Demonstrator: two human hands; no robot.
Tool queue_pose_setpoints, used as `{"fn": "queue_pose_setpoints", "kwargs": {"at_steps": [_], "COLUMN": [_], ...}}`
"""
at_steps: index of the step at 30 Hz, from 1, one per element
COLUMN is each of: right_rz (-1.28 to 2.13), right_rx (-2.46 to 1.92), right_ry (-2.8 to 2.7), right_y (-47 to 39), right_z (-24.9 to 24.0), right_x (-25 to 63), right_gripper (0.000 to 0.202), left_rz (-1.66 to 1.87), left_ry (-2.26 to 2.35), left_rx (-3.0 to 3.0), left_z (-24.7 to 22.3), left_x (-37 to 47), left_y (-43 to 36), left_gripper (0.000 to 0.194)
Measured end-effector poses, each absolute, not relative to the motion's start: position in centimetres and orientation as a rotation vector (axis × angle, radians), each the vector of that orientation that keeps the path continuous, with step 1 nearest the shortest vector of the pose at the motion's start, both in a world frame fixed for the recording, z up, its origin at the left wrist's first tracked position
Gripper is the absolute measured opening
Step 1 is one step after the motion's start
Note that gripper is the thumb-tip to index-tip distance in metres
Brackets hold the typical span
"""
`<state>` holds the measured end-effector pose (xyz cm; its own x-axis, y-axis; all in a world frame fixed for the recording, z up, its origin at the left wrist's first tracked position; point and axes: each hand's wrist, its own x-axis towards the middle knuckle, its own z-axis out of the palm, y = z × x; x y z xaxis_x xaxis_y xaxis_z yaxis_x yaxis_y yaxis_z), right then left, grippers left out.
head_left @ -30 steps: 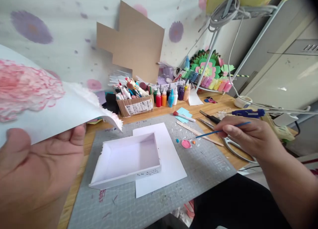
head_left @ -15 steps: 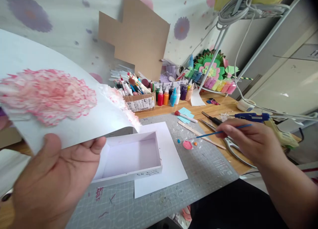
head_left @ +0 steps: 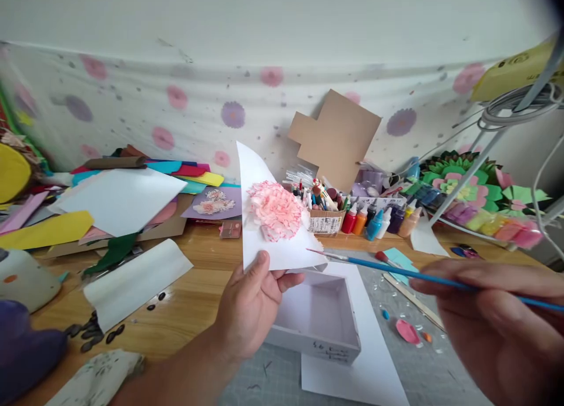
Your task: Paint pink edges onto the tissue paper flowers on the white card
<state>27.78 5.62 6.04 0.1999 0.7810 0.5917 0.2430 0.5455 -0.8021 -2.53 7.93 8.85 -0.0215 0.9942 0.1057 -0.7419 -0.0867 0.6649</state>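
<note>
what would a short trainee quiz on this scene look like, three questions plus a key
1. Which hand holds the blue paintbrush?
2. True or false: the left hand holds a white sheet with a pink-edged flower on it.
3. Fill in the colour: the pink blob lies between a blue dab and an ____ one.

Key: 1. the right hand; 2. true; 3. orange

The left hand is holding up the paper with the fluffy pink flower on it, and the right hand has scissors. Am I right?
Not quite: the right hand has a thin blue-handled paintbrush, not scissors, as the head view shows. The left hand does hold up the white paper with the fluffy pink flower.
</note>
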Motion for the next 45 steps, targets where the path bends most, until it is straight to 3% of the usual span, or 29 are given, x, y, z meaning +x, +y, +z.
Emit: {"fn": "queue_pose_setpoints", "kwargs": {"at_steps": [3, 6, 11, 45], "right_rz": [0.617, 0.71, 0.741, 0.708], "right_rx": [-0.901, -0.85, -0.812, -0.672], "right_ry": [-1.222, -1.173, -1.151, -1.252], "right_y": [6.6, 6.7, 6.8, 6.5], "right_z": [10.3, 11.6, 11.2, 11.0], "right_x": [20.5, 18.1, 19.0, 18.4], "right_gripper": [0.008, 0.006, 0.006, 0.009], "left_rz": [1.522, 1.512, 1.513, 1.515], "left_ry": [0.486, 0.474, 0.464, 0.437], "left_rx": [0.644, 0.638, 0.626, 0.635], "left_z": [8.9, 8.9, 8.8, 8.7], "left_x": [-2.4, -2.3, -2.3, -2.3], "left_y": [7.7, 7.5, 7.3, 7.3], "left_gripper": [0.023, 0.029, 0.035, 0.028]}}
